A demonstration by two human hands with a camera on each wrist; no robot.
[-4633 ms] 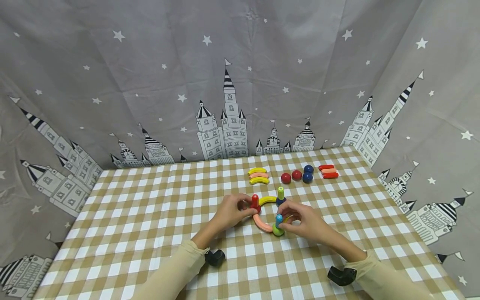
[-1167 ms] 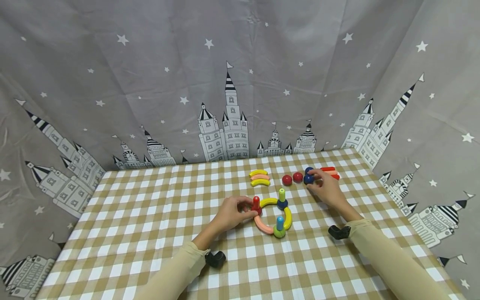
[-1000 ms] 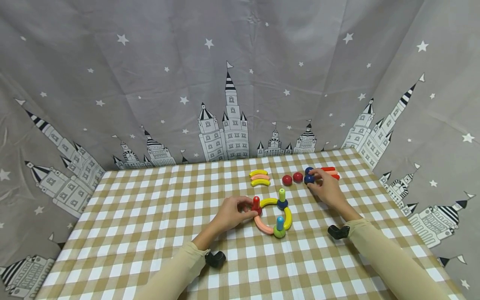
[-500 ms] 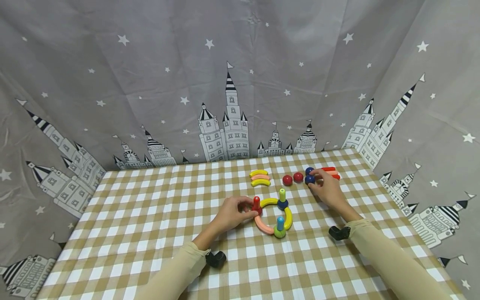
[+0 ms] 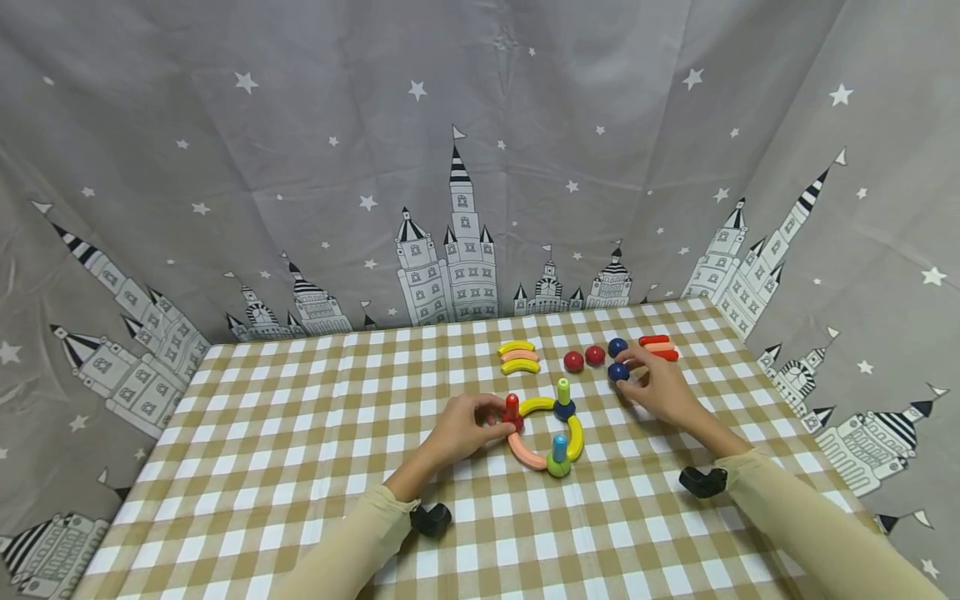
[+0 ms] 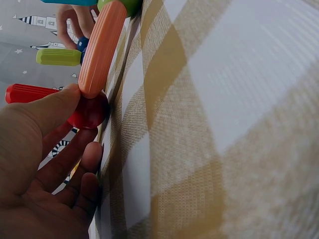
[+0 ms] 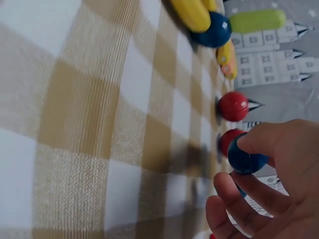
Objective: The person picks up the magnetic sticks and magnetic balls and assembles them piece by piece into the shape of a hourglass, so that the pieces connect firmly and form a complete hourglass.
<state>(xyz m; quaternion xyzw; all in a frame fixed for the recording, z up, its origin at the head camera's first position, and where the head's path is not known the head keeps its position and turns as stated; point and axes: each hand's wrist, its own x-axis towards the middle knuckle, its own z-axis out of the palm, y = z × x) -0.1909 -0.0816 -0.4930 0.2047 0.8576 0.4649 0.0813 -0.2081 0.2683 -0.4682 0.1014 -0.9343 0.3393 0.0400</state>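
Observation:
A ring of curved bars and balls lies on the checked cloth, with sticks rising from its balls. My left hand [image 5: 463, 427] holds the red ball [image 6: 89, 112] at the ring's left, which bears an upright red stick [image 5: 512, 406]. A lime stick [image 5: 563, 390] stands on the ring's dark blue ball [image 5: 564, 409], a light blue one [image 5: 559, 447] on the green ball [image 5: 558, 467]. Two yellow bars [image 5: 575, 437] and a peach bar [image 6: 102, 50] link the balls. Farther right, my right hand [image 5: 660, 387] pinches a loose dark blue ball [image 7: 245, 155] between thumb and fingers.
Behind the ring lie two yellow curved bars [image 5: 521, 366] with a peach one [image 5: 520, 355] between them. Two loose red balls [image 5: 573, 361] and another dark blue ball [image 5: 617, 347] sit near my right hand. Red and peach sticks [image 5: 656, 340] lie beyond it. A grey curtain [image 5: 337, 167] borders the table.
My right hand left the green ball with the light blue stick, reached the loose dark blue balls, and has drawn the nearer one slightly toward me. My left hand stays at the red ball.

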